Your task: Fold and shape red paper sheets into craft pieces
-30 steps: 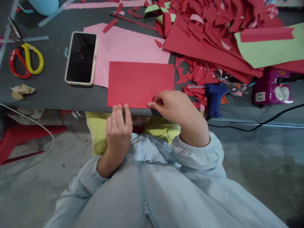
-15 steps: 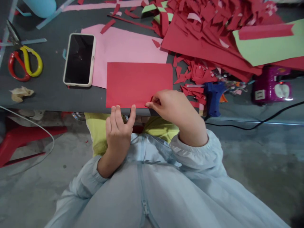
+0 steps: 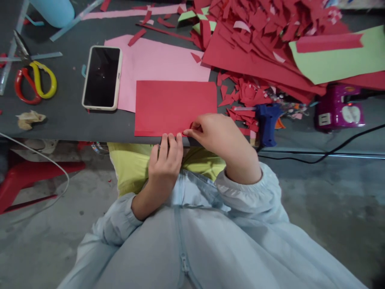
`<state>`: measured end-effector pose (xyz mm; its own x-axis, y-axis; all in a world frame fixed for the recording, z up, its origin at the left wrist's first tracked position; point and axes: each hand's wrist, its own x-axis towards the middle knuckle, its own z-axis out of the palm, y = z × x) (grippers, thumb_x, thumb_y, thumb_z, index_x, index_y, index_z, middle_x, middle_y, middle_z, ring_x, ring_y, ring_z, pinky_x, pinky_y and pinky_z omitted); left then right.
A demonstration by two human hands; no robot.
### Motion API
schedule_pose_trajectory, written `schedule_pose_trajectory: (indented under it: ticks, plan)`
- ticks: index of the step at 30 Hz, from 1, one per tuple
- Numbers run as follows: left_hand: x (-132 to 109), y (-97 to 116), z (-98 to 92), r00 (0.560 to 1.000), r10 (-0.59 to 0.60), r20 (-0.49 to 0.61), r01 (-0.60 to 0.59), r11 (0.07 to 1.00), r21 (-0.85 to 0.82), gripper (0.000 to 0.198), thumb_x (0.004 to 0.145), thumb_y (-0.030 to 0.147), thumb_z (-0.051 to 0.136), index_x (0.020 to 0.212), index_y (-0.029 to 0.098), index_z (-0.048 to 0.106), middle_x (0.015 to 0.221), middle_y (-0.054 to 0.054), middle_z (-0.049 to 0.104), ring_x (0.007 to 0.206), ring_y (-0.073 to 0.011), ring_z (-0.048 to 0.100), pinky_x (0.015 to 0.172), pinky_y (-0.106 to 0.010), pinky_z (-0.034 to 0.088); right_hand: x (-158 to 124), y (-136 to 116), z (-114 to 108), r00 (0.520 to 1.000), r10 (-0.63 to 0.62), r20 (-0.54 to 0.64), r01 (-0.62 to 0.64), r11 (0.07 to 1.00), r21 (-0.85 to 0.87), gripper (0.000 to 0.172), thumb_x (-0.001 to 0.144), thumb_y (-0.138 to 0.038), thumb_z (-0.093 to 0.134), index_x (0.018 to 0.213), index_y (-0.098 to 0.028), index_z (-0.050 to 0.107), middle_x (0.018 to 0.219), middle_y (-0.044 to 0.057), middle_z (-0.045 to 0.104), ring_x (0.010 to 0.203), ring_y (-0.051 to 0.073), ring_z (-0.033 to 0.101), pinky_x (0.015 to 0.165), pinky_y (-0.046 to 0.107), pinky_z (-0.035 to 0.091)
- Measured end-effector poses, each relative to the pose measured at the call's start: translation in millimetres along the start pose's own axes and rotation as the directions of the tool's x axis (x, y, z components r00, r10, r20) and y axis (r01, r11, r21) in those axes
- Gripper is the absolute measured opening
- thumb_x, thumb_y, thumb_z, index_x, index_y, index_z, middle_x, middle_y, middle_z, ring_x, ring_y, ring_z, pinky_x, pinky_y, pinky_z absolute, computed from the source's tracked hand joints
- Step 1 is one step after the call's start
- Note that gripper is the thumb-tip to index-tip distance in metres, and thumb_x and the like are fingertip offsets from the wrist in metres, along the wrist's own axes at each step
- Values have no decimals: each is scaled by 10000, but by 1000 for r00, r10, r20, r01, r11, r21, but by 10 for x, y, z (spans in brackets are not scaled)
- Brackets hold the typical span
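Note:
A rectangle of red paper (image 3: 176, 106) lies at the table's front edge, partly over a larger pink sheet (image 3: 153, 60). My right hand (image 3: 218, 130) pinches the red paper's near edge, right of its middle, between thumb and curled fingers. Just left of it, my left hand (image 3: 165, 160) has its fingers stretched out, the tips touching the same near edge. The left thumb is hard to make out. To the left of the paper rests a phone (image 3: 101, 78) with a dark screen and a pale case.
Scissors (image 3: 34, 76) with red and yellow handles lie far left, near a crumpled beige scrap (image 3: 30, 119). Red paper scraps (image 3: 264, 24) heap at the back right, beside a green sheet (image 3: 339, 60). A blue glue gun (image 3: 268, 124) and a purple device (image 3: 338, 108) with a cord sit right.
My left hand has slid right along the paper's near edge, closer to my right hand. The right hand keeps its pinch in nearly the same spot. The view has shifted slightly.

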<state>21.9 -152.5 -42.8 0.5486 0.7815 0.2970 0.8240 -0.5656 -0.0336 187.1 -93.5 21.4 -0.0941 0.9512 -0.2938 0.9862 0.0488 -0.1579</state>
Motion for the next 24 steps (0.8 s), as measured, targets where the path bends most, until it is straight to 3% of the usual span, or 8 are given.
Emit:
schedule_pose_trajectory:
  ticks: [5,11,17,24]
  plan:
    - [10,29,6,1000,-18,9,18,1000,15,481,997,234,388,1441,97,513,1331,-193,651,1284,-294,598,947,-341,514,-146,142,5,997,17,-81,-14,999,29,275,936,-357,585,841,-158,750,865,117,739,783,234,647,635,319,351]
    - [17,53,14,998,-61,26,62,997,-50,503,998,231,436,1479,84,452,1343,-235,628,1291,-326,588,956,-367,524,-259,316,40,983,129,-131,-121,990,66,214,910,-354,654,833,-170,732,866,82,730,787,214,629,627,306,335]
    - [44,63,-2,999,-5,-53,10,996,86,473,979,221,480,1410,25,505,1283,-258,657,1209,-333,646,904,-378,549,-224,314,113,982,117,-147,-118,993,2,224,925,-328,651,857,-127,725,861,107,713,819,231,623,648,310,321]
    - [50,43,-55,999,-15,28,14,999,45,484,989,223,458,1429,20,477,1318,-279,627,1246,-355,617,917,-407,555,-237,326,156,979,73,-189,-82,996,-42,246,940,-330,633,884,-107,721,854,117,702,802,229,609,661,318,331]
